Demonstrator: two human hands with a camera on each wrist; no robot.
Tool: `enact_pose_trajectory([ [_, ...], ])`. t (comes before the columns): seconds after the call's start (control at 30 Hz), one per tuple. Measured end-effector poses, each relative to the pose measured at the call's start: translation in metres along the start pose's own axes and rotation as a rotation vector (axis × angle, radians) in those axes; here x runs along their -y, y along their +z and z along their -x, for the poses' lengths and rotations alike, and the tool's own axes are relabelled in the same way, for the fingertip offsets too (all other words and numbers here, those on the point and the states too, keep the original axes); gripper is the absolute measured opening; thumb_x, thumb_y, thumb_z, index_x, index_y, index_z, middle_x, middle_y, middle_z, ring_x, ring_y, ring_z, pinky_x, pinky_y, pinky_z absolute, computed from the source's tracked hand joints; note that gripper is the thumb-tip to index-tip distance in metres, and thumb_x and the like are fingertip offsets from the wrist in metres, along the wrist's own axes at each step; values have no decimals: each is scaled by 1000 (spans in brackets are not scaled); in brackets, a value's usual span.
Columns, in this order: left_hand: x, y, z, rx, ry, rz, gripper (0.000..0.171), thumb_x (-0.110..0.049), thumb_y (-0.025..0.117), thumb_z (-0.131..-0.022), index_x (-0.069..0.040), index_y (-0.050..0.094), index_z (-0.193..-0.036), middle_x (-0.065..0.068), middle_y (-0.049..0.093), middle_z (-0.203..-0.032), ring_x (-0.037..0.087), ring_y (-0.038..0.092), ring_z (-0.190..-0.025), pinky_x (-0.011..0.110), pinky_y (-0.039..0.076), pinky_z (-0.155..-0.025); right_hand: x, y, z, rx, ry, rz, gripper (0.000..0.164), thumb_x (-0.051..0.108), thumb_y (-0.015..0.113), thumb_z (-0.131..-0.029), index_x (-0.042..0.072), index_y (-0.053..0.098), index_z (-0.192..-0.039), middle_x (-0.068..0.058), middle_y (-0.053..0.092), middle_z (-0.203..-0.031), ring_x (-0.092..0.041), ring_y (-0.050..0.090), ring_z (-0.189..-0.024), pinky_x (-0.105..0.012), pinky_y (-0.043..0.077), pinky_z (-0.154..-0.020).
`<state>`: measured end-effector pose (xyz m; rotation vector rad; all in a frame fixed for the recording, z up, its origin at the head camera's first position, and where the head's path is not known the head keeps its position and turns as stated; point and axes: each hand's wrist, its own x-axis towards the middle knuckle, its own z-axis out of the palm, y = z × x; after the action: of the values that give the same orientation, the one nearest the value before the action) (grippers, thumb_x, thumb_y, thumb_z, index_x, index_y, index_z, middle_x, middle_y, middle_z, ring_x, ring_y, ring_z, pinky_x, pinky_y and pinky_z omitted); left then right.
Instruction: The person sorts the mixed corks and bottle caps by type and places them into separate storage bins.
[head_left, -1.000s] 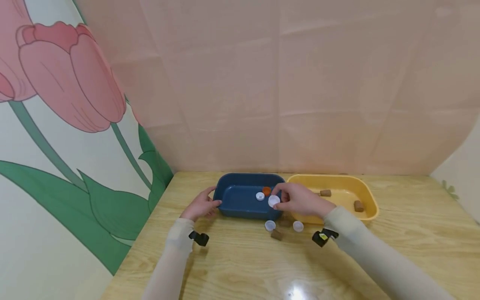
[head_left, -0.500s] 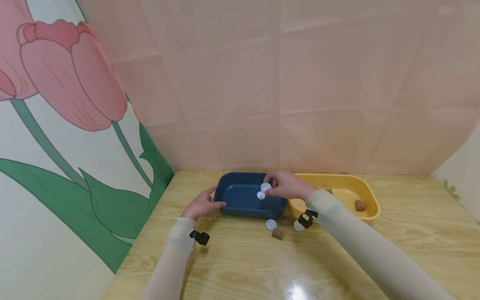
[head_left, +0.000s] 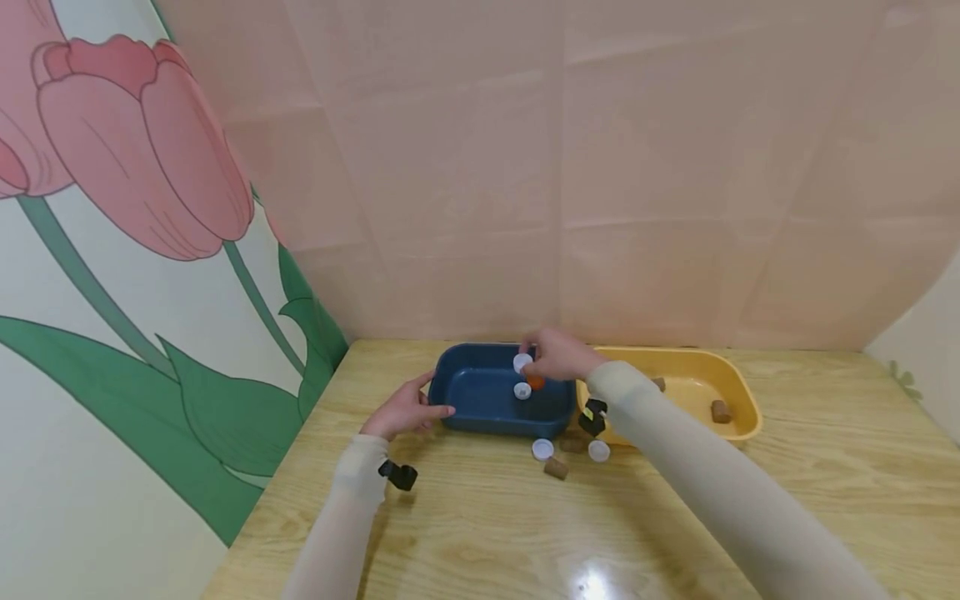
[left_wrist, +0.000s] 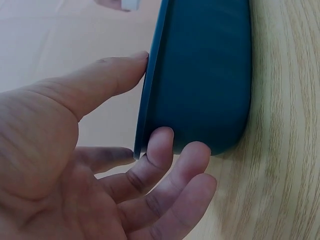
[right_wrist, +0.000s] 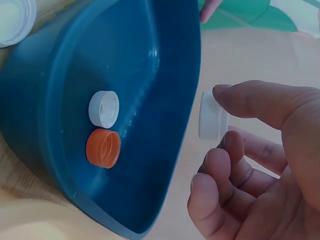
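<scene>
My right hand [head_left: 564, 354] pinches a white bottle cap [right_wrist: 210, 115] between thumb and fingers, above the right part of the blue tray [head_left: 480, 423]. Inside the tray lie a second white cap [right_wrist: 104, 109] and an orange cap [right_wrist: 103, 148], side by side. At the tray's left end, my left hand [head_left: 403, 410] holds the rim; the left wrist view has its thumb [left_wrist: 117, 75] on the edge and curled fingers [left_wrist: 161, 145] against the outer wall.
Right of the blue tray is a yellow tray [head_left: 738, 392] with brown corks [head_left: 721, 412] in it, partly hidden by my right arm. In front lie white caps [head_left: 543, 450] and more corks [head_left: 556, 468] on the wooden table [head_left: 480, 533]. A wall stands behind.
My right hand has moved left and toward the back with the white cap, over the blue tray. The left hand stays at the tray's left end.
</scene>
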<state>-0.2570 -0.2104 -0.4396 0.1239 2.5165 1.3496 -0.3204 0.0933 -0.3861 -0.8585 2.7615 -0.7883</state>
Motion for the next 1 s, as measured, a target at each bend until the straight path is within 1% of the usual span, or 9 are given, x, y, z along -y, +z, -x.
enact_pose_trajectory([
  [0.2,2,1,-4,-1,-3,-1,92,-30,78,-89,-11,23,-159,7,53,-82,36,65,-73,41,56,-65,-5,4,-14,25,48,36,28,23,76,-89,6,67,-111,-2,65,-79,-16,56,-61,-29,46,-57],
  [0.43,1,-1,-5,-2,-7,15,92,-28,78,-88,-11,23,-159,6,53,-81,40,65,-77,41,56,-67,-10,13,-29,22,46,83,27,19,74,-90,4,68,-111,-8,64,-94,-20,58,-72,-32,50,-68],
  [0.53,1,-1,-5,1,-6,14,92,-28,78,-89,-11,22,-159,6,53,-81,40,65,-77,41,57,-68,-10,16,-33,28,62,104,25,19,74,-90,5,69,-109,-10,63,-98,-21,58,-77,-33,50,-70],
  [0.6,0,-1,-5,5,-5,12,92,-29,79,-88,-11,23,-159,6,53,-81,40,65,-77,42,57,-68,-10,18,-35,38,84,103,25,20,74,-90,5,68,-110,-11,62,-99,-21,58,-75,-32,51,-67],
  [0.67,1,-1,-5,11,-4,10,93,-29,79,-88,-11,22,-159,6,53,-81,40,66,-77,42,57,-68,-10,19,-36,44,103,88,25,20,74,-91,5,67,-110,-11,61,-99,-21,59,-69,-31,52,-61],
  [0.83,2,-1,-6,19,-2,6,94,-29,79,-88,-11,21,-160,7,52,-80,40,65,-77,43,57,-69,-14,24,-40,50,131,46,25,21,75,-90,5,67,-107,-11,60,-90,-20,58,-54,-30,51,-49],
  [1.0,4,-1,-5,18,-6,3,93,-29,78,-88,-11,21,-160,6,52,-81,37,65,-75,43,57,-69,-19,31,-44,60,145,44,24,19,75,-89,4,68,-106,-11,58,-90,-20,58,-53,-30,51,-45],
])
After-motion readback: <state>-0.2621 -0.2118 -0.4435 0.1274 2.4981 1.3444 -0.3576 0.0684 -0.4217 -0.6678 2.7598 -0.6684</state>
